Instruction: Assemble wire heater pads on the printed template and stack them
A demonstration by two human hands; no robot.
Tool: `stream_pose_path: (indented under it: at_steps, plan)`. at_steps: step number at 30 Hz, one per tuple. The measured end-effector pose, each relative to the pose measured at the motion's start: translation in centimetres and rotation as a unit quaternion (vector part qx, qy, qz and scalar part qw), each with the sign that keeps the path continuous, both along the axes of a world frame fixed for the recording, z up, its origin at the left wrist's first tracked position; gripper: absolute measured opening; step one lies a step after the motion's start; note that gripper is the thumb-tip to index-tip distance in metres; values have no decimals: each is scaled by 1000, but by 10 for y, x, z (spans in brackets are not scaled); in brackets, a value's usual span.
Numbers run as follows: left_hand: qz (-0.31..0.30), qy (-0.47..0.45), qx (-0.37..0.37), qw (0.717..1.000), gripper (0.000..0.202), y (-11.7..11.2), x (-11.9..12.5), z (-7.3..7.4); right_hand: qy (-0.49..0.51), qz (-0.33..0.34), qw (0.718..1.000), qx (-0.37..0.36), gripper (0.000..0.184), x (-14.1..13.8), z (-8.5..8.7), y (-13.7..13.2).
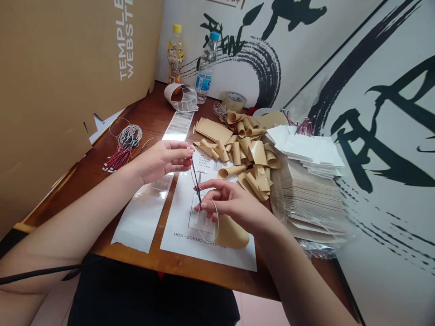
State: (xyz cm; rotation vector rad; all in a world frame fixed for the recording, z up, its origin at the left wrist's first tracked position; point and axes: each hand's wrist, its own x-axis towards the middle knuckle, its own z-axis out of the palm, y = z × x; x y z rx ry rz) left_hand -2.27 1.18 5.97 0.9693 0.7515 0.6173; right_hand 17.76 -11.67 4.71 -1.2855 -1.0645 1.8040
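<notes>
Head view: the left hand (163, 160) and right hand (226, 203) are pinching a thin black wire (196, 181) above a printed sheet (178, 217), with curled kraft paper (244, 154) lying heaped nearby and a bundle of red-and-black wires (125, 147) lying off to the left.

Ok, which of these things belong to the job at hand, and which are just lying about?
In use: thin black wire, pinched by the right hand, left hand close beside it; printed paper sheet beneath them; label strip.

Lying about: bundled red-and-black wires, curled tan backing paper, stacked white cards, tape roll, water bottle, yellow-capped bottle.
</notes>
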Motion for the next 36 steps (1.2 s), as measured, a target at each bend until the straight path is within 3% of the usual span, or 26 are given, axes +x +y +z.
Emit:
stream_pose_path:
  at_steps: [4, 8, 11, 16, 21, 26, 32, 36]
  plan:
    - [-11, -5, -4, 1000, 40, -3, 2, 2, -22, 41, 999, -2, 38, 4, -1, 0]
    - [-18, 2, 3, 1000, 41, -10, 5, 4, -29, -34, 998, 39, 24, 4, -2, 0]
    - [-23, 16, 2, 1000, 45, -16, 9, 3, -8, -81, 994, 70, 30, -1, -1, 0]
    - [-18, 29, 10, 999, 48, -21, 13, 0, -39, -80, 992, 87, 36, -11, 3, -1]
    - [-12, 31, 21, 999, 47, -22, 14, 0, -71, -101, 988, 97, 30, -13, 5, -1]
    - [-20, 31, 9, 999, 44, -22, 13, 0, -61, -80, 990, 96, 23, -9, 6, -3]
    - [-47, 12, -3, 999, 42, -21, 12, -2, -14, -38, 996, 85, 28, -2, -2, -1]
    - [-54, 9, 11, 998, 40, -21, 11, 0, 24, -55, 995, 74, 28, -3, -3, 0]
